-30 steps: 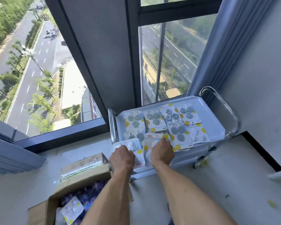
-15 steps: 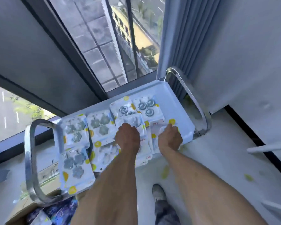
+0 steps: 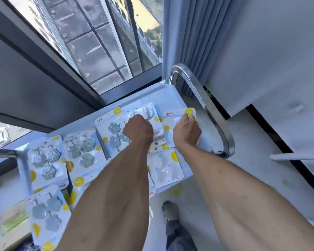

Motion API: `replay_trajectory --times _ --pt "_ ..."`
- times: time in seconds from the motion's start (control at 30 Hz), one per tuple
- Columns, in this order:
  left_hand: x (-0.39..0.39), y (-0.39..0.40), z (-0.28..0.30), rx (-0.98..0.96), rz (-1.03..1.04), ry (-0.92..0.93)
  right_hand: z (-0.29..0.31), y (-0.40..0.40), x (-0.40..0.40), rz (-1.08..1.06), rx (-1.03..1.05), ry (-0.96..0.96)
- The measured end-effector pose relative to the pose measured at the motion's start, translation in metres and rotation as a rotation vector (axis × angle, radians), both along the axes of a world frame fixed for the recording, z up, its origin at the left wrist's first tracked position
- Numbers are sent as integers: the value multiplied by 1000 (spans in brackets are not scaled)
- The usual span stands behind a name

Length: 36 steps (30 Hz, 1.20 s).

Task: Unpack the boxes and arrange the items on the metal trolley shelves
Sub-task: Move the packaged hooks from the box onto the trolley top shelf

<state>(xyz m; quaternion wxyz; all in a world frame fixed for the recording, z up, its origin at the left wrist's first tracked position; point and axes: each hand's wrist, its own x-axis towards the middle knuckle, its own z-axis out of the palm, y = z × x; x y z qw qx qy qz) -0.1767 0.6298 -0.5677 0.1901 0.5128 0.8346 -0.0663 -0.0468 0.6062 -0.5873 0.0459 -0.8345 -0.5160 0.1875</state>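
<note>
The metal trolley's top shelf (image 3: 172, 95) is covered with several white-and-yellow blister packs of hooks. My left hand (image 3: 138, 130) holds a pack of clear white hooks (image 3: 149, 111) near the shelf's far side, fingers curled on its near edge. My right hand (image 3: 187, 132) holds another clear-hook pack (image 3: 176, 116) at the right end of the shelf, beside the chrome handle (image 3: 207, 105). Packs of grey flower-shaped hooks (image 3: 114, 131) and hexagonal hooks (image 3: 82, 149) lie in rows to the left.
A window and dark frame rise behind the trolley; a grey curtain (image 3: 188, 42) hangs at the right. The cardboard box (image 3: 13, 221) shows at bottom left under a pack. My shoe (image 3: 170, 211) stands on the pale floor near the trolley.
Both hands have moved along the shelf towards its right end and far side, carrying the two clear-hook packs. The view has tilted down and right; the box has slipped almost out of sight.
</note>
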Motion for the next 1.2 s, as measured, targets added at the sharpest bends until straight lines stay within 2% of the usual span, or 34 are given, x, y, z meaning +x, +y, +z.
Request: replay_trajectory --times 0.27,0.43,0.6,0.83,1.0,1.2 --pt "-14 -9 -5 -8 -31 20 -6 50 -36 80 -8 -16" --pt "-29 -23 1 28 -2 -19 -3 33 -54 67 33 -117" --pt "-70 -45 28 45 82 -32 17 3 -86 160 51 -62" --pt "-155 -116 68 16 211 -20 54 -82 -179 309 -42 -11" --pt "-228 -202 95 124 255 -30 77 -162 -265 406 -14 -15" --pt "-351 -324 124 194 312 2 107 -268 -386 456 56 47"
